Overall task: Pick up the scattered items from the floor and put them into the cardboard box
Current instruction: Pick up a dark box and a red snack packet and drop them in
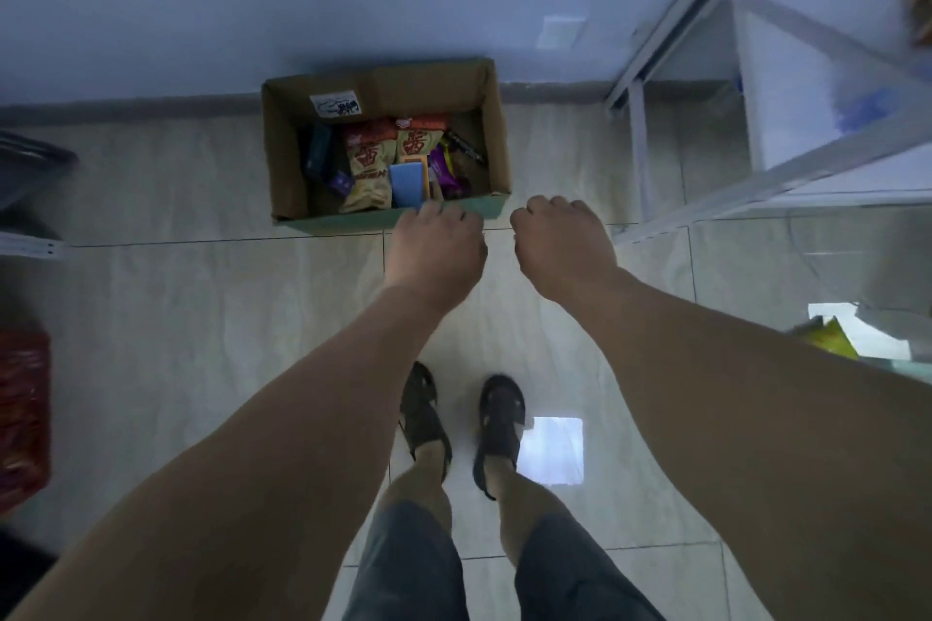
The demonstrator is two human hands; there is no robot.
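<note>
The open cardboard box [497, 136] stands on the tiled floor against the wall. Inside it lie two yellow snack bags [370, 169], a blue pad [407, 184], a purple wrapper [444, 166] and dark small items. My left hand [433, 250] hangs in front of the box's near wall, fingers curled downward, with nothing seen in it. My right hand [562, 242] hangs just right of the box's near corner, fingers likewise curled under and holding nothing visible. Both hands are seen from the back, so the palms are hidden.
A white metal shelf frame [706, 66] stands at the right, with a yellow packet [829, 338] on a lower shelf. A red crate [22, 408] and a dark object [30, 166] sit at the left edge. My sandalled feet [461, 424] stand on the tiles.
</note>
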